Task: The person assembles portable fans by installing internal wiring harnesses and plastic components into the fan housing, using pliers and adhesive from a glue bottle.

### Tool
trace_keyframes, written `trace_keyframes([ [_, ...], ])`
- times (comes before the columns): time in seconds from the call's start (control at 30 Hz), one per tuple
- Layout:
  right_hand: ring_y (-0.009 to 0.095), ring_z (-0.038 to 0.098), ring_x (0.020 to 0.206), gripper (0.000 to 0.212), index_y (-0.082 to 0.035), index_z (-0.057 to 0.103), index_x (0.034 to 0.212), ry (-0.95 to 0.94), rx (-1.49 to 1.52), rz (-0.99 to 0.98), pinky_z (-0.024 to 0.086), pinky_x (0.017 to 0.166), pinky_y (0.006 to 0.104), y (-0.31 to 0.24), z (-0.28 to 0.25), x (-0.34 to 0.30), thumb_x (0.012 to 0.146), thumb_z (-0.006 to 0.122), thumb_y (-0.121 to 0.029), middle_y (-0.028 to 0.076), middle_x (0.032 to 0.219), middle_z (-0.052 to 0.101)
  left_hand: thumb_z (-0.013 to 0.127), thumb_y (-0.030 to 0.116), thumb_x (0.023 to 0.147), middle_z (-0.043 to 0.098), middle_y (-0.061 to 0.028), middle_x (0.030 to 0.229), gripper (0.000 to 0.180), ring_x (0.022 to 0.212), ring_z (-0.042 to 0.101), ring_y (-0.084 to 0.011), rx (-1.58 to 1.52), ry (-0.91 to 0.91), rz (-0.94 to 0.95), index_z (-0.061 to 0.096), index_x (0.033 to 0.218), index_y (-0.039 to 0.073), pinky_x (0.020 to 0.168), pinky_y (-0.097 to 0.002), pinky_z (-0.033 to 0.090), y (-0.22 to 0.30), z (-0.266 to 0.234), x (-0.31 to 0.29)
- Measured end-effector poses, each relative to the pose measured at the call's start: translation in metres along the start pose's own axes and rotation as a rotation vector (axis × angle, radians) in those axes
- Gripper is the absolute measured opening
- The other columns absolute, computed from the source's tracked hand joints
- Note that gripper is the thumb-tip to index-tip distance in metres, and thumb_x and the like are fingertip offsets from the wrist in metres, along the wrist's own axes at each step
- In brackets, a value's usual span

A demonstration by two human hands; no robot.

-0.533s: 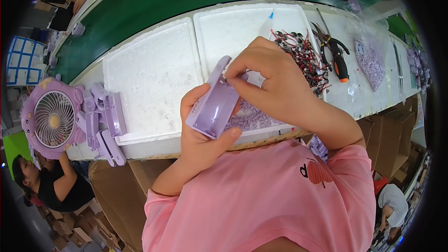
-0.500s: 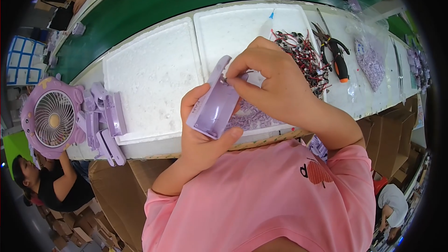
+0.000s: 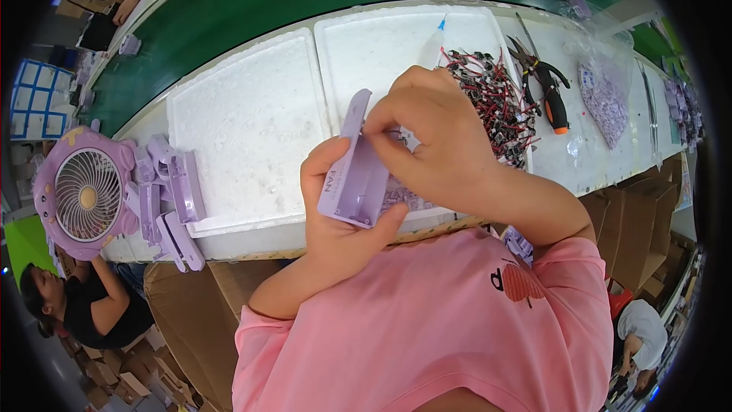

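A lavender plastic housing (image 3: 358, 179), shaped like a long open shell, rests in my left hand (image 3: 339, 233), whose fingers wrap its outer side while the thumb lies along the lower end. My right hand (image 3: 438, 137) pinches at the housing's upper inside wall. A bit of dark wire shows by its fingertips; the rest of what it holds is hidden. Just beyond the right hand lies a heap of small wired parts (image 3: 496, 99) with red and black leads. Small lavender pieces (image 3: 404, 197) are partly covered by the right hand and wrist.
White foam trays (image 3: 244, 130) cover the bench. Black-and-orange pliers (image 3: 549, 95), a blue-tipped dispensing needle (image 3: 442, 24) and a bag of small lavender pieces (image 3: 606, 107) lie to the right. More housings (image 3: 179, 206) and a lavender fan (image 3: 88, 194) stand left. Beyond runs a green conveyor (image 3: 267, 0).
The housing has turned more upright and its side faces me more. My right fingertips have shifted slightly left along its upper wall. On the conveyor, a lavender part has moved a little right.
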State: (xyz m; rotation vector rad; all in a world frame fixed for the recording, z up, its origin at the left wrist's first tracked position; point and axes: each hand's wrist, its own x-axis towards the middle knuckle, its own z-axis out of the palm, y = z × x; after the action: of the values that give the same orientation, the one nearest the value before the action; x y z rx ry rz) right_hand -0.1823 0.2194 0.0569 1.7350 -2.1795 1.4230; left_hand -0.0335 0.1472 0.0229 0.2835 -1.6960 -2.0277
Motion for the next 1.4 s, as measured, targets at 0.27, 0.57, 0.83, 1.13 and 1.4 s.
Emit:
trace_keyframes([
  [0.27, 0.022, 0.054, 0.071, 0.007, -0.008, 0.057, 0.072, 0.0, -0.005, -0.017, 0.039, 0.069, 0.0372, 0.011, 0.011, 0.0, 0.067, 0.062, -0.005, 0.003, 0.066, 0.056, 0.062, 0.005, 0.083, 0.042, -0.0104, 0.122, 0.058, 0.111, 0.048, -0.0191, -0.347, 0.114, -0.119, 0.028, 0.129, 0.007, 0.09, -0.0341, 0.045, 0.003, 0.004, 0.004],
  [0.57, 0.022, 0.055, 0.073, 0.006, -0.008, 0.059, 0.071, 0.027, -0.061, -0.059, 0.039, 0.069, 0.0368, 0.004, 0.011, 0.001, 0.067, 0.063, -0.005, 0.003, 0.066, 0.057, 0.051, 0.013, 0.093, 0.053, -0.0127, 0.114, 0.034, 0.094, 0.058, -0.019, -0.487, 0.266, -0.361, 0.041, 0.122, 0.0, 0.078, -0.035, 0.051, 0.013, -0.001, 0.016],
  [0.83, 0.023, 0.057, 0.074, 0.009, -0.008, 0.059, 0.072, 0.056, -0.102, -0.127, 0.041, 0.069, 0.0368, 0.006, 0.016, -0.001, 0.066, 0.064, -0.004, 0.004, 0.068, 0.058, 0.053, 0.012, 0.091, 0.055, -0.0114, 0.111, 0.033, 0.092, 0.058, -0.0176, -0.431, 0.349, -0.358, 0.044, 0.121, -0.001, 0.077, -0.033, 0.05, 0.012, 0.002, 0.015],
  [1.13, 0.024, 0.058, 0.079, 0.008, -0.006, 0.06, 0.075, 0.098, -0.136, -0.196, 0.041, 0.074, 0.037, 0.013, 0.022, 0.0, 0.068, 0.062, -0.004, 0.006, 0.071, 0.059, 0.053, 0.015, 0.092, 0.055, -0.0135, 0.11, 0.034, 0.092, 0.058, -0.0183, -0.478, 0.285, -0.366, 0.042, 0.119, -0.002, 0.075, -0.0327, 0.051, 0.011, -0.001, 0.024],
  [1.4, 0.022, 0.058, 0.085, 0.017, -0.006, 0.058, 0.087, -0.17, -0.035, 0.078, 0.035, 0.085, 0.0363, 0.015, 0.012, 0.007, 0.072, 0.064, -0.004, 0.006, 0.087, 0.061, 0.049, 0.019, 0.094, 0.052, -0.0166, 0.115, 0.034, 0.098, 0.058, -0.0245, -0.628, 0.292, -0.48, 0.039, 0.119, -0.001, 0.079, -0.0388, 0.054, 0.006, -0.008, 0.025],
])
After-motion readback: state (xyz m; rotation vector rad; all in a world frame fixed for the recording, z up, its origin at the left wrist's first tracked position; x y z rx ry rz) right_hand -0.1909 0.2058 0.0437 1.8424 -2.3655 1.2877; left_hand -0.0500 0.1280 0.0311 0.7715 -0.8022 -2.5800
